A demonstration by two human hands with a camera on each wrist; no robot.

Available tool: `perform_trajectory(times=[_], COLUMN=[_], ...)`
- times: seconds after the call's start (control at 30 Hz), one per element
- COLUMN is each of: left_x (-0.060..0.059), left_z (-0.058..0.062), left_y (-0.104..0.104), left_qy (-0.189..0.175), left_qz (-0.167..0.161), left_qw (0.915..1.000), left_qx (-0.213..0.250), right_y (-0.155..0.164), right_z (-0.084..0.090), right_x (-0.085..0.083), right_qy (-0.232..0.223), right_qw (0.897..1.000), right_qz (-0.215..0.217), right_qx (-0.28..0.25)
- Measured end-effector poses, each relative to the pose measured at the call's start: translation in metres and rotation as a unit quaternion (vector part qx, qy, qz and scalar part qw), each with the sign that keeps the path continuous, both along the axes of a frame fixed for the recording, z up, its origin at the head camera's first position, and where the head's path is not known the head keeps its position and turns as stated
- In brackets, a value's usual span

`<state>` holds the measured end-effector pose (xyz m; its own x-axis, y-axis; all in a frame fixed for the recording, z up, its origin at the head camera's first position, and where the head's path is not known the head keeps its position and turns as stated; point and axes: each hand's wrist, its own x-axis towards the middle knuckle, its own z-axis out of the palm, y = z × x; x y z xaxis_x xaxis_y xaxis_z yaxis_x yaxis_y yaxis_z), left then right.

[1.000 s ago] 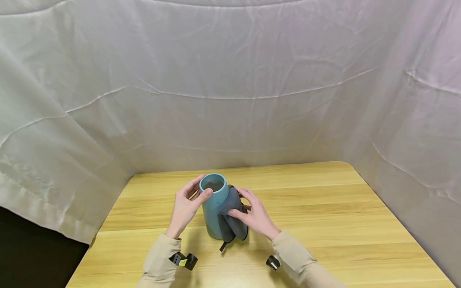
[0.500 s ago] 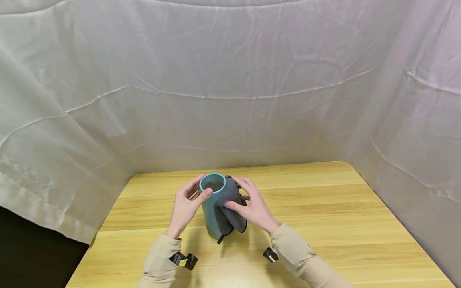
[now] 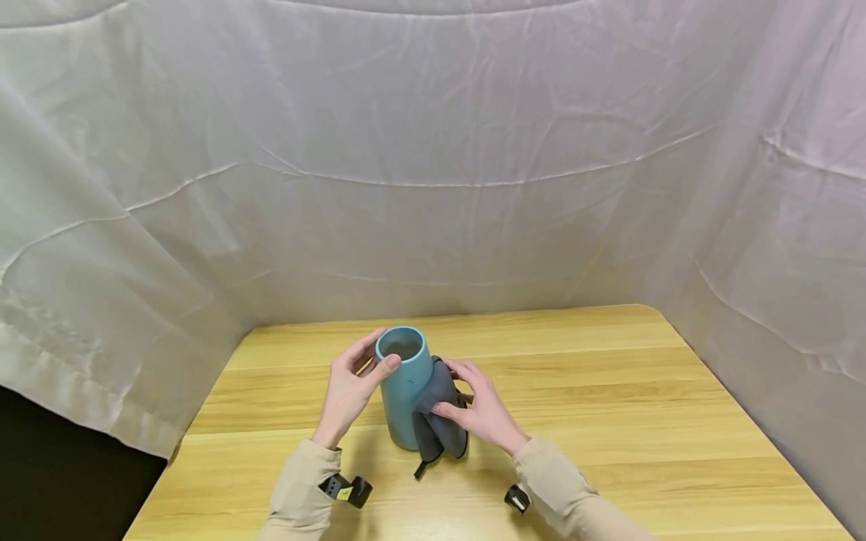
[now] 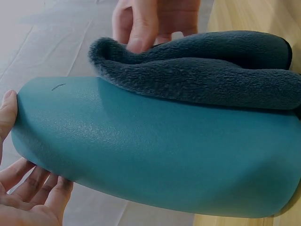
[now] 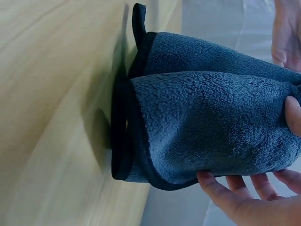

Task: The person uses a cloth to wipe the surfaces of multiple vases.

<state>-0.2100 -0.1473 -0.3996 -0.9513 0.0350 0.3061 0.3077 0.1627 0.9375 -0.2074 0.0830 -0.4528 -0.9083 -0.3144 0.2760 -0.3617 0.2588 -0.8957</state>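
Note:
A tall blue vase (image 3: pixel 399 406) stands upright on the wooden table, its round mouth facing up and a small dark mark near the top. My left hand (image 3: pixel 348 387) holds it at the rim, thumb on the near side and fingers round the far left. Against the vase's right side, my right hand (image 3: pixel 483 409) grips a folded dark grey cloth (image 3: pixel 440 417). In the right wrist view the fluffy cloth (image 5: pixel 207 122) shows black edging and a hanging loop (image 5: pixel 138 23). Thumb and fingers lie on opposite sides of the cloth, which touches the vase wall (image 4: pixel 141 146).
The wooden table (image 3: pixel 609 421) has pale grey curtains (image 3: pixel 433 240) behind it and on both sides. Black wrist cameras (image 3: pixel 352 490) sit on both sleeves. A dark area (image 3: pixel 68 466) lies beyond the table at the lower left.
My right hand slid the cloth up along the vase's right side toward the rim, then back down. The left hand and the vase have stayed put.

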Motion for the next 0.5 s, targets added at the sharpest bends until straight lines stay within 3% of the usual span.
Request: perform_trajectory(times=[0.23,0.5], left_x=[0.000,0.000], left_z=[0.000,0.001], left_y=[0.000,0.001], left_qy=[0.000,0.000], left_qz=[-0.003,-0.003], left_qw=[1.0000,1.0000], left_qx=[0.000,0.004], right_y=[-0.001,-0.007], right_z=[0.004,0.034], right_x=[0.002,-0.002], right_qy=[0.003,0.061], right_qw=[1.000,0.998], right_qz=[-0.003,-0.015], right_qx=[-0.010,-0.012])
